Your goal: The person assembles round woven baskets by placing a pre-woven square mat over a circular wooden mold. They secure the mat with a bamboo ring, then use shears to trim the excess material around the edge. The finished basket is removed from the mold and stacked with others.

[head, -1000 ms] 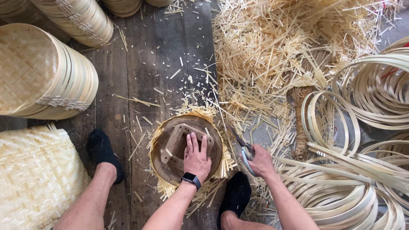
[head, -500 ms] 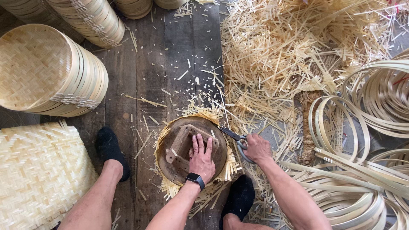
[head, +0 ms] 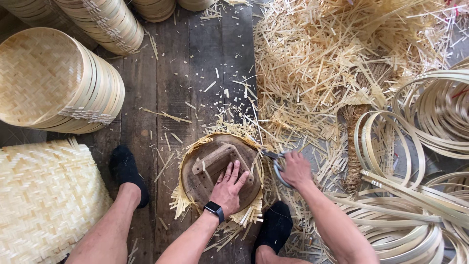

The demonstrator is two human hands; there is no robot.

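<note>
A: Where did the hands sit at that moment?

B: The left hand (head: 228, 188) lay flat, fingers (head: 234, 172) spread open, pressing on the round wooden mould (head: 215, 166) that pinned a woven bamboo mat (head: 188, 198) to the floor (head: 195, 63). The right hand (head: 294, 168) was closed around the handles of the scissors (head: 274, 159), whose blades met the mat's fringe just right of the left fingertips.

A: What looked risky?

B: I judged the blades too near those spread fingertips; a slip of the mould, or a cut running wide, could have nicked them. Had the pressing hand lightened, the mat might have turned under the mould and the trimmed rim gone uneven.

A: And the room around them?

B: Tight. Beyond the right fingers lay a heap of bamboo offcuts (head: 332, 63) and coiled bamboo strips (head: 420, 195), which could have snagged the elbow. Two feet in black socks flanked the mould. Ahead of the left fingers the dark planks were the most open stretch, only lightly littered; stacked woven baskets (head: 53, 78) stood well off beyond the left wrist.
</note>
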